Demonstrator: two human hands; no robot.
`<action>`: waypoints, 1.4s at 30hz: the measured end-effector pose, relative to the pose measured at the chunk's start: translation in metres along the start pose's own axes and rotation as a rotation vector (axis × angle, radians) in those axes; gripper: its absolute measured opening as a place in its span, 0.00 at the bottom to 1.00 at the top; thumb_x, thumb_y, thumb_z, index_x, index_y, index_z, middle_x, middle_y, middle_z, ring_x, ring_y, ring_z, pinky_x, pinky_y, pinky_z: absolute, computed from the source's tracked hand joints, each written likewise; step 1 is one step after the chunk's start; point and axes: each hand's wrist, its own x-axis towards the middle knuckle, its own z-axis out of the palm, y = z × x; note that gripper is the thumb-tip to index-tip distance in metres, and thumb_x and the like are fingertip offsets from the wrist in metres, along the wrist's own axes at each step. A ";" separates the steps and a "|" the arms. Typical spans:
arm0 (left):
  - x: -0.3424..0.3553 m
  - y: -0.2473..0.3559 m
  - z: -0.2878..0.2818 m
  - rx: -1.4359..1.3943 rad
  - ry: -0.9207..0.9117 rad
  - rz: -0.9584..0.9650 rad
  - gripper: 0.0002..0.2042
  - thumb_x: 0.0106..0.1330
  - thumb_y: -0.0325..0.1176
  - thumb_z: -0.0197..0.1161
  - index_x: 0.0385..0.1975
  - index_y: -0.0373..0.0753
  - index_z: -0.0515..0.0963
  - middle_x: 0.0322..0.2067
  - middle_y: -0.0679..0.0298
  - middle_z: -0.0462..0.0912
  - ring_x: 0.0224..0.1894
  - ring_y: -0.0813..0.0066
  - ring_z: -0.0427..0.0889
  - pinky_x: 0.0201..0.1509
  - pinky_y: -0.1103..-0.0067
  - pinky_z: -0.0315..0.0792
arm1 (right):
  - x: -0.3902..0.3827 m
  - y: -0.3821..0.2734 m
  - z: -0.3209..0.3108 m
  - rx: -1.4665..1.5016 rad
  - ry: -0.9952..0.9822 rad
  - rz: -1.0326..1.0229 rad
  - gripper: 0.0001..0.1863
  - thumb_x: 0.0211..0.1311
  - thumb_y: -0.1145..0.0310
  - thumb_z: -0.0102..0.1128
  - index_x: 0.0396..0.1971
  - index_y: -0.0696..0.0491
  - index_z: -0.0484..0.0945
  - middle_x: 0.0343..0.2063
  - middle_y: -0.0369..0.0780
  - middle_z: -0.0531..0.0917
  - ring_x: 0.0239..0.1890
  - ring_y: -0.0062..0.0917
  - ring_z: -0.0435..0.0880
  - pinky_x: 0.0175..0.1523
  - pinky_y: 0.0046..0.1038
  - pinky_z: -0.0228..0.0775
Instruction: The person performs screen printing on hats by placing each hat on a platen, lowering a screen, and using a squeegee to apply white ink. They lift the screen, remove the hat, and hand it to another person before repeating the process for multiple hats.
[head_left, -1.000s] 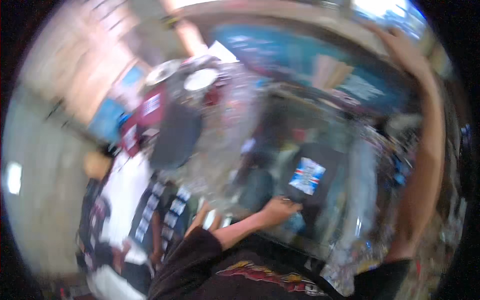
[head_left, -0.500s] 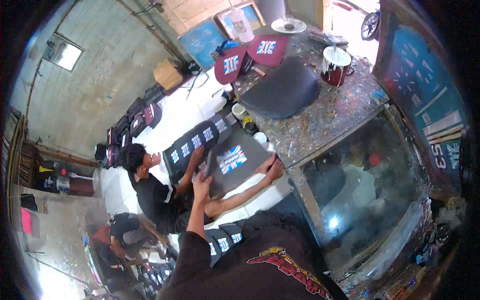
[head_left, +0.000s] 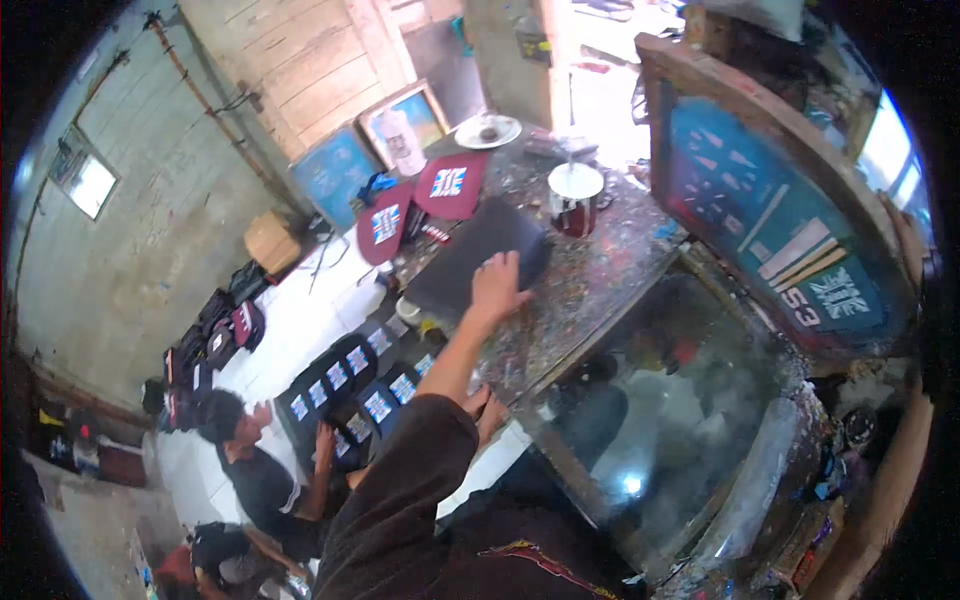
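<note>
On the paint-spattered surface (head_left: 612, 250), the flat, dark, rounded panel (head_left: 458, 252) lies under the loosely spread left grip (head_left: 496, 288), likely for steadying; right grip (head_left: 910, 240), closure unclear, seemingly props up the blue-meshed wooden frame (head_left: 765, 195).

The left hand (head_left: 497, 287) hides part of the dark panel (head_left: 450, 265) along the worktop's (head_left: 600, 265) left edge. The right hand (head_left: 908, 240) is barely discernible.

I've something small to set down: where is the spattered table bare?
Between the dark panel, paint can and glassy pane, the table shows a bare patch. Its far left is crowded with two maroon pieces and a white plate.
</note>
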 end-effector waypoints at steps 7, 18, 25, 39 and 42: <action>0.039 -0.099 -0.023 -0.636 -0.517 -0.223 0.12 0.65 0.37 0.67 0.42 0.37 0.79 0.36 0.52 0.85 0.39 0.53 0.84 0.44 0.66 0.78 | -0.029 -0.078 -0.006 0.083 -0.123 -0.021 0.47 0.68 0.31 0.51 0.52 0.69 0.81 0.46 0.58 0.84 0.50 0.42 0.84 0.62 0.40 0.69; -0.007 0.164 -0.111 -0.898 -0.202 0.107 0.12 0.72 0.25 0.53 0.51 0.28 0.77 0.40 0.52 0.85 0.46 0.58 0.84 0.53 0.69 0.75 | -0.053 -0.108 -0.017 0.078 -0.114 -0.269 0.52 0.64 0.21 0.42 0.34 0.64 0.88 0.32 0.55 0.88 0.36 0.42 0.88 0.52 0.45 0.75; -0.111 0.231 0.024 -0.529 -0.096 0.175 0.13 0.70 0.29 0.60 0.50 0.31 0.79 0.47 0.49 0.81 0.52 0.51 0.79 0.57 0.62 0.70 | -0.073 -0.112 -0.009 -0.006 0.033 -0.170 0.51 0.62 0.21 0.44 0.45 0.62 0.86 0.41 0.61 0.86 0.47 0.56 0.86 0.58 0.47 0.73; -0.147 0.267 -0.005 -0.590 -0.699 0.871 0.34 0.63 0.48 0.69 0.65 0.35 0.71 0.65 0.41 0.71 0.70 0.43 0.67 0.76 0.49 0.55 | -0.082 -0.109 -0.025 -0.018 -0.089 0.020 0.45 0.68 0.35 0.49 0.51 0.70 0.80 0.52 0.66 0.80 0.59 0.55 0.81 0.66 0.41 0.69; -0.141 0.179 -0.005 -0.339 -0.606 0.652 0.49 0.62 0.62 0.66 0.78 0.39 0.55 0.77 0.33 0.43 0.81 0.38 0.41 0.80 0.48 0.37 | -0.065 -0.114 -0.028 0.054 -0.094 -0.005 0.44 0.67 0.35 0.49 0.51 0.69 0.81 0.54 0.65 0.80 0.58 0.55 0.81 0.66 0.41 0.69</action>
